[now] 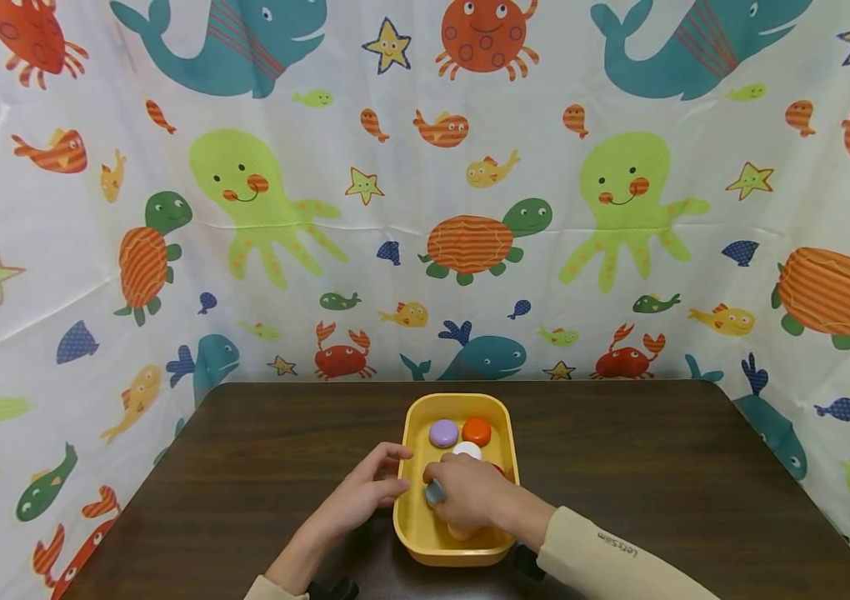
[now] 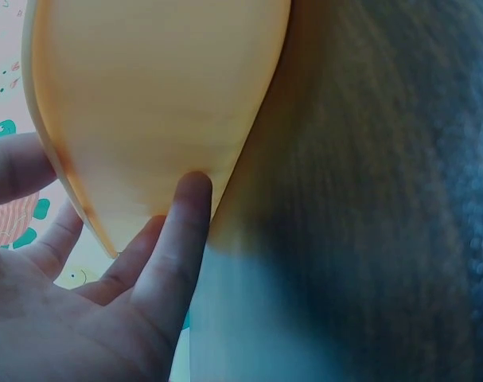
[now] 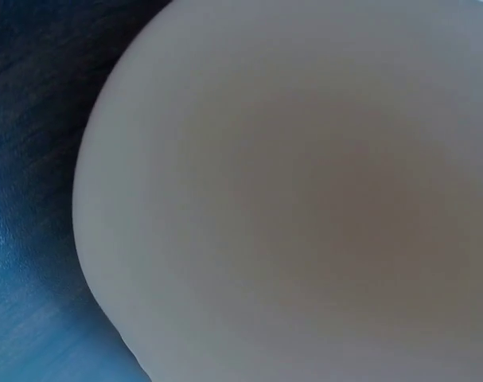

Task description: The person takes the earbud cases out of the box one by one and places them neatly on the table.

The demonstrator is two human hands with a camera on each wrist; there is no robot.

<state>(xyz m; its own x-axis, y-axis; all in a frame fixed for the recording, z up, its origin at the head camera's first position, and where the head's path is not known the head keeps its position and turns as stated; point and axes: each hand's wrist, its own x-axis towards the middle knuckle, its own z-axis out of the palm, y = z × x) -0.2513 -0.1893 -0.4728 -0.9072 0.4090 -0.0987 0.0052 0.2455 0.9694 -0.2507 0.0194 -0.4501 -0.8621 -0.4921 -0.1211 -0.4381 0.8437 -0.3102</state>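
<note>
A yellow tray (image 1: 417, 533) with raised walls stands on the dark table. My left hand (image 1: 357, 493) touches its left wall, its fingertips at the rim. In the left wrist view one finger (image 2: 189, 211) lies against the tray's outer wall (image 2: 161, 95). Inside the tray, my right hand (image 1: 470, 492) pinches a grey-blue round piece (image 1: 435, 492). Beyond the hand lie a purple round piece (image 1: 443, 432), an orange-red one (image 1: 477, 431) and a white one (image 1: 467, 451). A red piece (image 1: 499, 469) is mostly hidden. A peach-coloured shape shows below the right hand, too covered to identify.
The dark wood table (image 1: 282, 442) extends to both sides of the tray. A white curtain (image 1: 395, 350) printed with sea animals hangs behind and at the sides. One large blurred pale surface (image 3: 265, 199) fills most of the right wrist view.
</note>
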